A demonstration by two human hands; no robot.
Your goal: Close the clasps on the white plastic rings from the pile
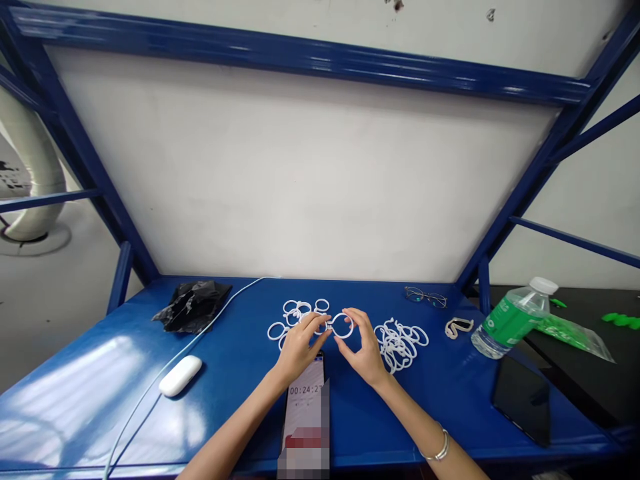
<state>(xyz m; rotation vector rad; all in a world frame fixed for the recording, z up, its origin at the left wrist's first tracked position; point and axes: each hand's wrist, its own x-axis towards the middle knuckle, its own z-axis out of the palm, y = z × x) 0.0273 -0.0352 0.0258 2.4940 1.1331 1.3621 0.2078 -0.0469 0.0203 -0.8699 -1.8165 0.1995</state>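
Observation:
Between my two hands is a white plastic ring [343,335], like a curtain ring, with a small clasp on its left side. My left hand [303,343] pinches the clasp end between thumb and fingers. On the opposite side, my right hand [365,347] grips the ring's edge with thumb and fingertips. Several white rings [276,331] lie behind and left of my left hand, partly hidden by it. A denser pile of similar white rings [400,345] rests just right of my right hand.
A phone showing a timer [306,393] lies below my hands. Leftward are a white case [181,376], a cable [165,363] and a black plastic bag [193,305]. Rightward are eyeglasses [425,297], a beige strap [458,327], a water bottle [515,317] and a dark phone [521,401].

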